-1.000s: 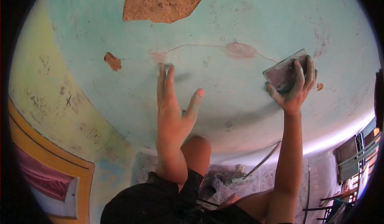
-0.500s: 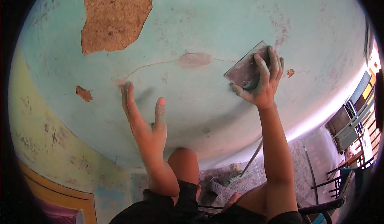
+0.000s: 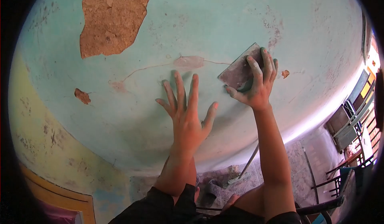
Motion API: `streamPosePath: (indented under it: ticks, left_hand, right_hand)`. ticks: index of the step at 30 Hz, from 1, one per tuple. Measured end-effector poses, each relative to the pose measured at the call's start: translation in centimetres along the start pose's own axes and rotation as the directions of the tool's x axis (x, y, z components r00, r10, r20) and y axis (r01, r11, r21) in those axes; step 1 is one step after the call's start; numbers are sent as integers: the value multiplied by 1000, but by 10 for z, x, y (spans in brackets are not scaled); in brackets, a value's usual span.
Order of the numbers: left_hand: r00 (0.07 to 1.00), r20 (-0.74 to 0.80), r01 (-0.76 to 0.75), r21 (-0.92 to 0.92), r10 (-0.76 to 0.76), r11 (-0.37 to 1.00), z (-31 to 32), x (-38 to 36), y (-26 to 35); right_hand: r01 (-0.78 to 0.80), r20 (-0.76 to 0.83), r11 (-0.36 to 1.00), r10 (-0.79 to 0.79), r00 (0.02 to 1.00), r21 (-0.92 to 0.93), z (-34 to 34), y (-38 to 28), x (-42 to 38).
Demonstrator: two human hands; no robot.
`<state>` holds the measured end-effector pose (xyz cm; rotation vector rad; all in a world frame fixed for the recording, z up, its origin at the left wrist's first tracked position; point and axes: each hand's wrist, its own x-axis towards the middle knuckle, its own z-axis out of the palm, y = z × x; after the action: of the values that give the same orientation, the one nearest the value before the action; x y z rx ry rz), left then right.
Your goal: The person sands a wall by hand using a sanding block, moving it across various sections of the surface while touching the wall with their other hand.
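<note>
My right hand [image 3: 260,90] grips a flat, dusty grey-brown plate [image 3: 239,68] against the pale green wall [image 3: 120,116], fingers on its face and thumb at its lower edge. My left hand [image 3: 187,112] is spread with nothing in it, its fingertips at the wall just below a pinkish filled patch [image 3: 189,61]. A thin crack runs from both sides of that patch, left to a smaller smeared spot [image 3: 118,86] and right to the plate. Whether the left fingertips press on the wall is hard to tell.
Bare brown plaster [image 3: 113,20] shows at the upper left, with a small chipped hole [image 3: 83,96] below it. A yellow wall [image 3: 48,132] meets the green one at the left. A long-handled tool [image 3: 240,178] rests on the floor. Dark metal furniture [image 3: 320,206] stands at the lower right.
My left hand has moved right from the crack's left end to below the middle patch, its fingers now spread wider. My right hand and the plate appear slightly further left as the view shifts.
</note>
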<state>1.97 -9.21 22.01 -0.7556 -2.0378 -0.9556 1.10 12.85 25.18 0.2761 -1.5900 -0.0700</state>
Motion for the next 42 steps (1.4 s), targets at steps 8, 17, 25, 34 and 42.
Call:
streamPosePath:
  ticks: [8,17,25,34,42]
  left_hand:
    - [999,-32,9,19,-8,1000,1,3,-2]
    - [991,-46,-112,203,123,973,-13,17,-5]
    - [998,-29,-50,229,59,972,-2,20,-1]
    - [958,-131,-254,33,256,967,-35,10,-14]
    - [994,-100,-37,117,49,992,-31,8,-28]
  right_hand:
    - [2,11,1000,-2,1000,9,1,1,-1]
    - [-2,2,1000,2,1000,-6,0,0,-1]
    - [-10,9,1000,10,1000,-9,2,1,-2]
    - [-6,21,1000,6,1000,-26,0,-1,0]
    - [15,18,1000,-15,1000,-13,0,-1,-1]
